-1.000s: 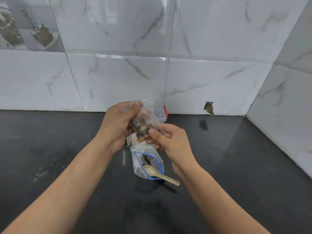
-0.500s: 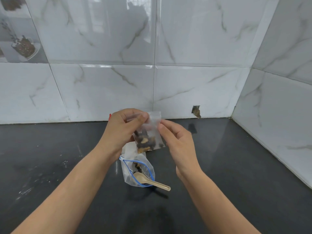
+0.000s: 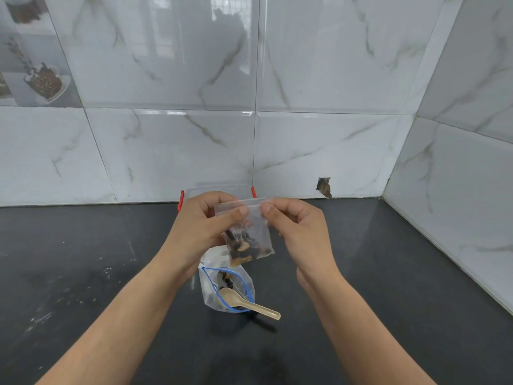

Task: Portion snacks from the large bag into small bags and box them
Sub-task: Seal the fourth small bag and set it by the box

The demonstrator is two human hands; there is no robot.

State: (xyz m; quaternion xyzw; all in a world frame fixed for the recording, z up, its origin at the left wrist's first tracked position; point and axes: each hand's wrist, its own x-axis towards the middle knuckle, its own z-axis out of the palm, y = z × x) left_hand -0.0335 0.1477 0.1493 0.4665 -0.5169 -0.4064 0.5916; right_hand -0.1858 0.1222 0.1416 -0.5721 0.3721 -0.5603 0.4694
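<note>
A small clear zip bag [image 3: 251,240] with dark and tan snack pieces at its bottom hangs upright above the counter. My left hand [image 3: 204,226] pinches its top strip at the left, and my right hand [image 3: 298,226] pinches the same strip at the right. Below them the large clear bag [image 3: 219,295] with a blue zip rim lies open on the black counter [image 3: 83,273], with a beige spoon [image 3: 249,302] resting in its mouth, handle pointing right. A clear box with red latches [image 3: 194,191] stands behind my hands against the wall, mostly hidden.
White marble-look tiles form the back wall and the right side wall [image 3: 458,204], meeting in a corner at the right. A small chipped hole [image 3: 324,187] marks the back wall just above the counter.
Both hands rose with the small bag. My right hand moved from the bag's lower side to its top strip, so both hands now pinch the seal. The view tilted, showing the box.
</note>
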